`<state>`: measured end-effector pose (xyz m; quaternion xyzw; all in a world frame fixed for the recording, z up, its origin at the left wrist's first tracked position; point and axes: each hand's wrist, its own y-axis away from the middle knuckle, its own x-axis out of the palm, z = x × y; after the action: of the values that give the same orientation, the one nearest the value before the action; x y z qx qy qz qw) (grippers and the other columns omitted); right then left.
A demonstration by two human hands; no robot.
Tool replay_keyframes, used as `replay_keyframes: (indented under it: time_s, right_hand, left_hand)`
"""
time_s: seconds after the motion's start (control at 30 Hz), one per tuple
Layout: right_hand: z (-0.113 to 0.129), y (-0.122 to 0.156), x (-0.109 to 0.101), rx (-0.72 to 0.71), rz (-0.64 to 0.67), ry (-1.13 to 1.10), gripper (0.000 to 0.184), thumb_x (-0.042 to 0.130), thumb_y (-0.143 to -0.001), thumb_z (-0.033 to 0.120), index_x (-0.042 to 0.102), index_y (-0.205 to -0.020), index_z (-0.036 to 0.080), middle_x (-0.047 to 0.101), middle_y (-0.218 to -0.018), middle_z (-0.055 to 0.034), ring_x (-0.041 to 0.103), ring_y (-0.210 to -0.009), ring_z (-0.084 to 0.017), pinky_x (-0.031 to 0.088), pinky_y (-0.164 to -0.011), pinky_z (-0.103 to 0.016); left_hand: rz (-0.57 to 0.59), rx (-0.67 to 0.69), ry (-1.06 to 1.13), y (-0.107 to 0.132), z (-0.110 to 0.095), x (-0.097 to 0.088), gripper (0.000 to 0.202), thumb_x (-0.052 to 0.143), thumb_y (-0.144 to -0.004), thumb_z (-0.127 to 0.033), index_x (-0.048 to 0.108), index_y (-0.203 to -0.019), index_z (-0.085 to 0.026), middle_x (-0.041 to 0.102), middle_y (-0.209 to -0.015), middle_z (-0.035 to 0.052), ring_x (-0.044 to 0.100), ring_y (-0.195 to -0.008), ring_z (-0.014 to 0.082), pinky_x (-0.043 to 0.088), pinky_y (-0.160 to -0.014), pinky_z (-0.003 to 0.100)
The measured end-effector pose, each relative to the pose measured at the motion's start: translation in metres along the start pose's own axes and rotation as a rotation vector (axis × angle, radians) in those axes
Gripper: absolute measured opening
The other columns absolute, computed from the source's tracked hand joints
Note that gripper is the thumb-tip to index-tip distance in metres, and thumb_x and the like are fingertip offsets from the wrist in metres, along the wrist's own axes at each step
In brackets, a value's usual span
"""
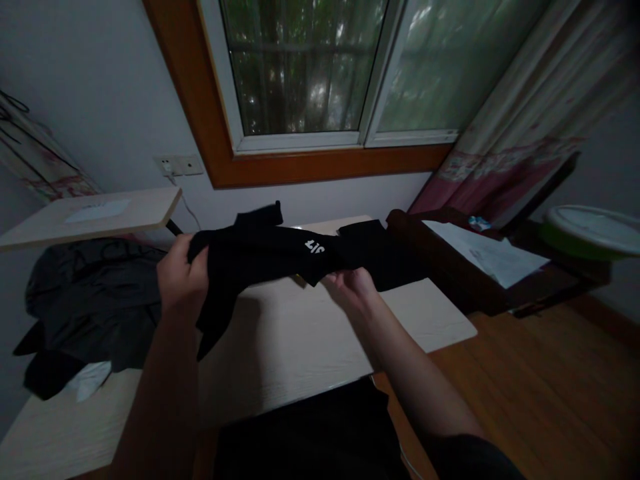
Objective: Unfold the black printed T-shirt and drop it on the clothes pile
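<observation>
Two-handed, holding up a black printed shirt (255,252) above the pale desk (300,333), gripping one end tight in the left hand (183,273) and seemingly pinching the near edge with the right hand (357,288), maybe straightening it, and probably needing a soft, even pull next.

Left grip (184,273) clenched, right grip (356,287) curled, forearms (413,373) outstretched.
</observation>
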<state>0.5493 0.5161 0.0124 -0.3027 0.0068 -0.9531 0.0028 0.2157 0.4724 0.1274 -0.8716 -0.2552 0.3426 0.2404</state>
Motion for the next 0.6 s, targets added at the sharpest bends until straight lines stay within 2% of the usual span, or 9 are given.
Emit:
replay_keyframes:
  time_s: [0.07,0.17,0.23,0.33,0.4,0.47,0.6]
  right_hand:
    - [-0.014,-0.001,-0.011,0.038,-0.036,-0.013,0.029,0.068,-0.086,0.041,0.068,-0.105,0.019,0.076,-0.098,-0.0085,0.071,-0.107,-0.026,0.063,-0.091,-0.042]
    - [-0.026,-0.004,-0.028,-0.009,-0.151,-0.011,0.022,0.072,-0.082,0.034,0.066,-0.100,0.021,0.075,-0.091,-0.0047,0.073,-0.098,-0.024,0.064,-0.085,-0.038]
    - [-0.025,-0.007,-0.035,-0.050,-0.220,-0.004,0.025,0.073,-0.080,0.030,0.066,-0.102,0.022,0.075,-0.091,-0.0031,0.074,-0.094,-0.023,0.065,-0.083,-0.039]
    - [-0.012,-0.009,-0.042,-0.078,-0.280,0.036,0.031,0.074,-0.078,0.029,0.066,-0.106,0.020,0.076,-0.098,-0.0042,0.073,-0.094,-0.024,0.063,-0.087,-0.042]
    - [0.000,-0.010,-0.043,-0.112,-0.304,0.073,0.030,0.074,-0.078,0.029,0.067,-0.106,0.020,0.076,-0.101,-0.0036,0.073,-0.096,-0.023,0.061,-0.092,-0.041]
    - [0.011,-0.012,-0.043,-0.171,-0.324,0.099,0.028,0.074,-0.077,0.029,0.069,-0.104,0.022,0.076,-0.104,-0.0015,0.072,-0.100,-0.020,0.058,-0.097,-0.037]
    - [0.018,-0.021,-0.046,-0.213,-0.351,0.179,0.032,0.073,-0.076,0.030,0.070,-0.107,0.023,0.075,-0.105,-0.0003,0.070,-0.101,-0.018,0.055,-0.098,-0.034]
  left_hand:
    - [0.005,0.028,-0.068,0.003,-0.008,-0.011,0.021,0.062,-0.087,-0.032,0.071,-0.104,-0.024,0.070,-0.089,0.0013,0.067,-0.091,0.0225,0.050,-0.078,0.028]
    - [0.126,-0.031,-0.082,0.009,-0.007,-0.019,0.022,0.063,-0.085,-0.034,0.074,-0.101,-0.024,0.070,-0.084,0.0002,0.067,-0.086,0.0220,0.050,-0.074,0.027]
    - [0.225,-0.173,0.027,0.011,0.000,-0.023,0.024,0.066,-0.082,-0.038,0.075,-0.098,-0.023,0.071,-0.082,0.0002,0.067,-0.081,0.0214,0.051,-0.068,0.026]
    - [0.342,-0.471,0.347,0.009,0.012,-0.030,0.033,0.074,-0.073,-0.042,0.074,-0.098,-0.021,0.073,-0.081,0.0015,0.068,-0.072,0.0217,0.053,-0.059,0.027]
    - [0.323,-0.597,0.529,0.008,0.016,-0.034,0.039,0.078,-0.069,-0.042,0.073,-0.102,-0.022,0.074,-0.082,0.0024,0.070,-0.072,0.0232,0.057,-0.060,0.031]
    - [0.266,-0.633,0.620,0.006,0.019,-0.032,0.042,0.079,-0.069,-0.043,0.072,-0.104,-0.022,0.075,-0.086,0.0034,0.073,-0.078,0.0253,0.061,-0.067,0.034]
    - [0.214,-0.663,0.618,0.009,0.032,-0.016,0.045,0.079,-0.071,-0.044,0.072,-0.107,-0.018,0.077,-0.089,0.0061,0.075,-0.088,0.0278,0.063,-0.078,0.037]
